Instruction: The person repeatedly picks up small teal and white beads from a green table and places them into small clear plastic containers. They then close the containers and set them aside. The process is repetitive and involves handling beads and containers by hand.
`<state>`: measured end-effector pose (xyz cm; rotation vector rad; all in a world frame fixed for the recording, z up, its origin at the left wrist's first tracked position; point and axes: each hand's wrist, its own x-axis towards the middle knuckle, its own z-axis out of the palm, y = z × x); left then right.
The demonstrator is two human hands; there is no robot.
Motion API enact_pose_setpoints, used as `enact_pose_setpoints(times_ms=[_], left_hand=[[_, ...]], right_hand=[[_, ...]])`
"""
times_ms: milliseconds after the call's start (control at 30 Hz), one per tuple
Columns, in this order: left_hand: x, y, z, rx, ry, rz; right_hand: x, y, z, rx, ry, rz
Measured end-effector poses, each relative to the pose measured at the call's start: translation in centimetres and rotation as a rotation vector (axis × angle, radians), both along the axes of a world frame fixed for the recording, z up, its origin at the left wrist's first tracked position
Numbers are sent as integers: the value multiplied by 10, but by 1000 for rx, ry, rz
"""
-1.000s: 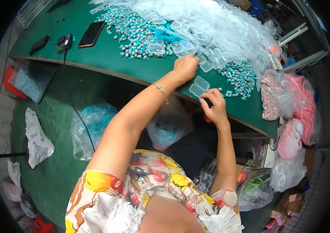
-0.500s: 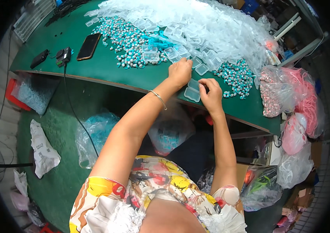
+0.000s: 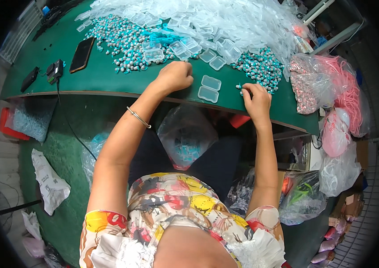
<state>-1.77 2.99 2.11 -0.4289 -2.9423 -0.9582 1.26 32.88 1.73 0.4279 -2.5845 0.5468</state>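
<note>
My left hand [image 3: 174, 77] is curled closed above the table, left of an open clear plastic case [image 3: 208, 94]; whatever its fingers hold is hidden. The case lies flat near the front edge, its two halves spread apart. To its right, my right hand [image 3: 257, 102] has thumb and fingers bent together at the near edge of a pile of small grey-and-teal pieces [image 3: 261, 67]. A small piece shows at its fingertips, and another loose piece [image 3: 238, 86] lies just beyond them. A larger pile of the same pieces [image 3: 118, 42] spreads beyond my left hand.
A large heap of clear plastic cases [image 3: 243, 22] covers the back of the green table [image 3: 104, 80]. A phone [image 3: 82, 55] and a small black device with a cable [image 3: 55, 71] lie at left. Bags with pink cords [image 3: 348, 89] hang at the right edge. An open bag [image 3: 185, 138] sits below.
My left hand has moved left, away from the cases. My right hand has left the open case and shifted right to the small pieces. The view has shifted slightly.
</note>
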Motion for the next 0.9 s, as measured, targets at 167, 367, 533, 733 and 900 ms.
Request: enact_pose_setpoints(times_ms=[167, 367, 533, 733, 900], left_hand=[[12, 3, -8, 52, 207, -16], [36, 10, -3, 409, 58, -10], [44, 25, -13, 408, 155, -159], [49, 29, -15, 257, 229, -154], [57, 17, -9, 302, 199, -162]], right_hand=[[-12, -17, -3, 239, 147, -28], [2, -39, 17, 13, 57, 271], [18, -63, 9, -29, -9, 478], [15, -66, -2, -225, -90, 547], [12, -74, -5, -274, -84, 561]])
